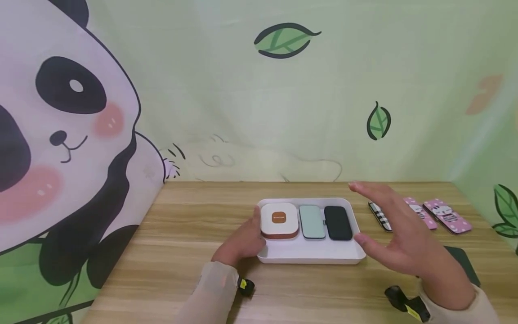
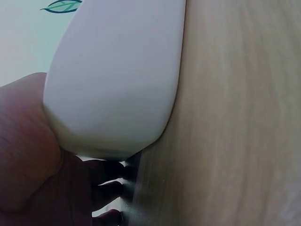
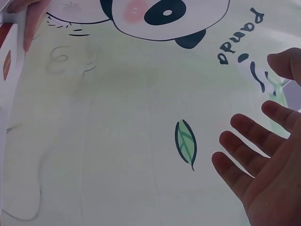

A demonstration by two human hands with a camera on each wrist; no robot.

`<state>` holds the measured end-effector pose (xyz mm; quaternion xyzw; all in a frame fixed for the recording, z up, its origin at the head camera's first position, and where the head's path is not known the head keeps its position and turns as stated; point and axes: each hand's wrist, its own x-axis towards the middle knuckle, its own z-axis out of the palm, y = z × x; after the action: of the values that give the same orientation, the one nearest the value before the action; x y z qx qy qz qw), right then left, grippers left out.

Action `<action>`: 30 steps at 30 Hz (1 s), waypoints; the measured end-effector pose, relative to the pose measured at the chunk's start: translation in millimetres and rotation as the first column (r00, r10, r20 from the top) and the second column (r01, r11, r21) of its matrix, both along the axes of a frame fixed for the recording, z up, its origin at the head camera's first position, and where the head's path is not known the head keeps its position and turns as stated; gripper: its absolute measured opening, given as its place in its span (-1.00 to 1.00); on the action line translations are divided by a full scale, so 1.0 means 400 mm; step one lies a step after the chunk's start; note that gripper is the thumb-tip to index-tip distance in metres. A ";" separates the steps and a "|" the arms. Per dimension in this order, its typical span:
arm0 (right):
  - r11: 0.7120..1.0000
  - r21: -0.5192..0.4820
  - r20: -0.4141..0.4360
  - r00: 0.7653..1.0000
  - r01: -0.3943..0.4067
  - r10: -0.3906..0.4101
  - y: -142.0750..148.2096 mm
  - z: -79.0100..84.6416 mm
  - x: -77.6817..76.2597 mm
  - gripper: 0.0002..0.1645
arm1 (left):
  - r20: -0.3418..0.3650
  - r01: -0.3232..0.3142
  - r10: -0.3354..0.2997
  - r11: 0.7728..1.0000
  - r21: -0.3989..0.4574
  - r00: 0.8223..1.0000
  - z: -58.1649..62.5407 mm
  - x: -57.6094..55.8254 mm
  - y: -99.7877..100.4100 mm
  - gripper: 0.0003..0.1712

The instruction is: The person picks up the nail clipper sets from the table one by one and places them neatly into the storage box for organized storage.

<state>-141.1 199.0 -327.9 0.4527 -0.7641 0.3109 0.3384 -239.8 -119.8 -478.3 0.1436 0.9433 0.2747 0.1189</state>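
A white tray (image 1: 311, 260) on the wooden table bears a square white-topped box (image 1: 283, 211) with a brown base and an orange-brown label. Beside that box lie a mint-green flat case (image 1: 312, 222) and a black flat case (image 1: 338, 223). At the tray's left end, my left hand (image 1: 244, 236) grips the wall, its thumb over the rim. The left wrist view has the tray's outer wall (image 2: 117, 75) close up, with fingers behind its end. My right hand (image 1: 404, 234), fingers spread and holding nothing, hovers by the tray's right end.
Right of the tray lie a black-and-white checked case (image 1: 379, 218) and two pink patterned cases, one of them at the far right (image 1: 448, 217). A dark green flat object (image 1: 463, 265) is partly behind the right wrist. A panda-printed cloth (image 1: 226, 90) backs the table.
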 end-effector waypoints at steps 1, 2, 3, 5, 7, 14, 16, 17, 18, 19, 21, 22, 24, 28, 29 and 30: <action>1.000 0.004 -0.002 1.000 0.005 -0.005 0.002 -0.002 -0.001 -0.13 | 0.003 -0.002 0.002 1.000 -0.005 1.000 0.001 0.001 0.001 0.08; 1.000 0.010 -0.002 1.000 0.013 -0.013 0.005 -0.004 -0.003 -0.13 | 0.005 -0.003 0.003 1.000 -0.012 1.000 0.001 0.001 0.002 0.08; 1.000 0.018 -0.006 1.000 0.021 -0.021 0.008 -0.007 -0.006 -0.13 | 0.008 -0.007 0.007 1.000 -0.013 1.000 0.002 0.002 0.003 0.07; 0.998 0.040 -0.014 0.999 0.043 -0.043 0.018 -0.014 -0.012 -0.12 | 0.010 -0.015 0.015 1.000 -0.017 1.000 0.006 0.004 0.004 0.07; 0.993 0.075 -0.012 0.996 0.089 -0.088 0.033 -0.022 -0.018 -0.11 | 0.005 -0.020 0.020 1.000 -0.018 1.000 0.009 0.007 0.004 0.06; 0.932 0.249 0.106 0.949 0.263 -0.296 0.110 -0.041 -0.016 -0.08 | 0.012 -0.017 0.017 1.000 -0.008 1.000 0.008 0.006 0.003 0.04; 0.906 0.298 0.130 0.927 0.301 -0.351 0.129 -0.046 -0.013 0.05 | 0.013 -0.019 0.019 1.000 -0.011 1.000 0.005 0.004 0.003 0.04; 0.895 0.317 0.139 0.918 0.315 -0.372 0.138 -0.049 -0.012 0.09 | 0.014 -0.022 0.022 1.000 -0.013 1.000 0.004 0.003 0.003 0.04; 0.884 0.333 0.149 0.908 0.327 -0.391 0.147 -0.052 -0.011 0.11 | 0.015 -0.024 0.025 1.000 -0.012 1.000 0.003 0.003 0.004 0.04; 0.874 0.350 0.158 0.899 0.336 -0.409 0.156 -0.057 -0.010 0.11 | 0.017 -0.027 0.027 1.000 -0.014 1.000 0.003 0.002 0.004 0.04; 0.858 0.383 0.187 0.881 0.343 -0.436 0.174 -0.067 -0.011 0.10 | 0.017 -0.026 0.026 1.000 -0.016 1.000 0.002 0.001 0.003 0.05; 0.848 0.400 0.200 0.870 0.348 -0.451 0.183 -0.072 -0.011 0.09 | 0.016 -0.024 0.024 1.000 -0.018 1.000 0.002 0.000 0.003 0.05; 0.822 0.444 0.215 0.849 0.355 -0.483 0.198 -0.082 -0.014 0.06 | 0.013 -0.019 0.019 1.000 -0.023 1.000 0.000 -0.001 0.002 0.05; 0.776 0.524 0.232 0.818 0.351 -0.527 0.225 -0.104 -0.020 0.01 | 0.011 -0.015 0.016 0.999 -0.031 1.000 -0.002 -0.002 0.002 0.05; 0.763 0.543 0.229 0.812 0.350 -0.536 0.230 -0.109 -0.021 0.00 | 0.014 -0.016 0.017 0.999 -0.030 1.000 -0.002 -0.002 0.002 0.05; 0.756 0.557 0.231 0.811 0.343 -0.538 0.238 -0.115 -0.022 0.00 | 0.017 -0.019 0.020 0.999 -0.027 1.000 -0.003 -0.002 0.002 0.05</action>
<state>-149.8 294.1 -374.1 0.2577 -0.9533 0.0974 0.1238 -240.5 -118.8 -479.5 0.1303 0.9472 0.2643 0.1264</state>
